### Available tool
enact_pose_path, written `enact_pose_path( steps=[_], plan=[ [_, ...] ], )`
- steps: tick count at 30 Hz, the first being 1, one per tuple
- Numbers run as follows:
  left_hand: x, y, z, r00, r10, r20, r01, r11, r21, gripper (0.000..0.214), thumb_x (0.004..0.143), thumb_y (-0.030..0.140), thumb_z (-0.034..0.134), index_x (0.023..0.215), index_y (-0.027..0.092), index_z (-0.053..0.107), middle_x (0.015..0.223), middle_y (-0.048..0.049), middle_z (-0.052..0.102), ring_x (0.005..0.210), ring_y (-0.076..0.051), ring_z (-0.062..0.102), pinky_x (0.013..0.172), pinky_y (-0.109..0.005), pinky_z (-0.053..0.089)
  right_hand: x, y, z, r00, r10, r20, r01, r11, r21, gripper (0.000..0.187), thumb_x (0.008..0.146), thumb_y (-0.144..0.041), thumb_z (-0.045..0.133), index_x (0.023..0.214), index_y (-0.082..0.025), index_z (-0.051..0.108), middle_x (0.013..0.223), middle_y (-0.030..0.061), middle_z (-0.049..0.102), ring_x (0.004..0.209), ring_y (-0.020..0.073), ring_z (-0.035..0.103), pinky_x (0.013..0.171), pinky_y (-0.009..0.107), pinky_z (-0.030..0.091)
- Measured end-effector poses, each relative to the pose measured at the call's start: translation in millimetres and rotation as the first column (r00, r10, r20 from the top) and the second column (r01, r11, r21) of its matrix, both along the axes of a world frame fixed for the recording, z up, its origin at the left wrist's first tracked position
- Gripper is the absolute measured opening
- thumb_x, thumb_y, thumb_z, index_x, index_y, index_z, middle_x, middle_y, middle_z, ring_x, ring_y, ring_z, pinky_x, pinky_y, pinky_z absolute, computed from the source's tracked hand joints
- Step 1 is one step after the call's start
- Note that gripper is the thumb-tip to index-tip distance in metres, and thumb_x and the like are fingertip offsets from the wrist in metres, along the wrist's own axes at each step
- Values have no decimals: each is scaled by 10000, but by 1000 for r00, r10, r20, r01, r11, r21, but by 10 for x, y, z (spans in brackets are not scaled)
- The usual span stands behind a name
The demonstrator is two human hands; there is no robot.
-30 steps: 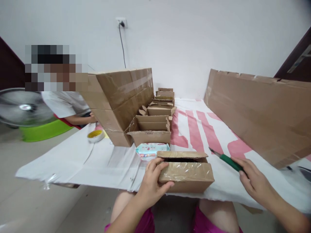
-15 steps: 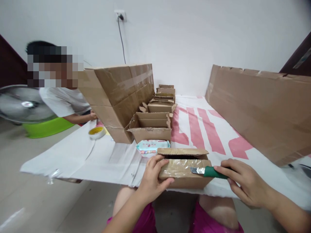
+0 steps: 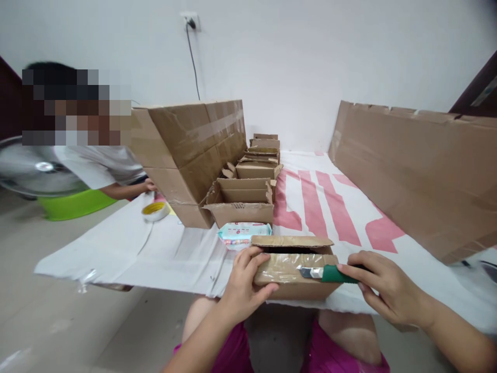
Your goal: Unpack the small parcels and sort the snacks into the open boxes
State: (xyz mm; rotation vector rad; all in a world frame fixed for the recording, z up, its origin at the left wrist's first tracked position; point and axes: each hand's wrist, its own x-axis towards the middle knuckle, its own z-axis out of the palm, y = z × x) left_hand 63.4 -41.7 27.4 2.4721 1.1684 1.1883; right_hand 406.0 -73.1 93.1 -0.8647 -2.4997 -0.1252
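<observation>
A small cardboard box with clear tape over its top sits at the table's near edge, its far flap raised and a dark gap behind the taped part. My left hand grips its left end, fingers on top and thumb along the front. In my right hand is a green-handled box cutter. Its blade is out, points left and lies against the taped top of the box. Just behind the box is a light blue pack of wipes.
Open cardboard boxes run back in a row beside a stack of closed boxes. A tape roll lies at left, near another person's hand. A large cardboard sheet stands at right on the white cloth.
The box cutter and my right hand have shifted slightly left along the taped top. My left hand stays on the box. The other person's head has moved a little left.
</observation>
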Motion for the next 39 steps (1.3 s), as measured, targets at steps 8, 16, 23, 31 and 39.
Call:
enact_pose_path(
  steps=[8, 16, 23, 31, 39],
  plan=[
    [-6, -1, -20, 1000, -4, -14, 3, 1000, -3, 468, 808, 380, 676, 1199, 208, 484, 1205, -125, 477, 1166, -280, 469, 978, -457, 431, -37, 17, -18, 1000, -1, 11, 1, 1000, -2, 552, 784, -55, 446, 1313, -202, 508, 1102, 122, 579, 917, 213, 584, 744, 362, 524],
    [-3, 3, 37, 999, -19, -37, 21, 999, 41, 428, 796, 392, 685, 1142, 203, 520, 1150, -109, 529, 1124, -271, 491, 994, -461, 403, -155, -44, -251, 996, -92, 8, 92, 995, 28, 564, 810, -45, 436, 1354, -193, 464, 1124, 136, 548, 953, 229, 565, 760, 383, 526],
    [0, -7, 69, 998, -16, -53, 19, 999, 47, 408, 799, 390, 680, 1129, 200, 533, 1120, -104, 552, 1098, -265, 509, 985, -457, 405, -307, -93, -162, 989, -146, -30, 146, 989, -3, 525, 823, -52, 437, 1326, -194, 486, 1109, 130, 553, 938, 219, 570, 748, 365, 528],
    [-2, 20, 36, 999, -14, -35, 15, 999, 37, 416, 788, 378, 691, 1130, 200, 537, 1132, -109, 535, 1105, -275, 491, 965, -452, 420, -13, -170, 67, 993, -120, -15, 118, 989, -88, 466, 797, -82, 447, 1218, -220, 591, 1001, 96, 596, 795, 186, 598, 645, 312, 511],
    [-10, 2, 67, 999, -14, -43, 15, 1000, 20, 399, 796, 378, 679, 1128, 205, 544, 1132, -105, 537, 1105, -276, 493, 965, -458, 420, -22, -187, 2, 990, -133, -42, 132, 991, -19, 482, 785, -84, 455, 1220, -231, 604, 1015, 98, 619, 838, 197, 621, 670, 318, 534]
  ],
)
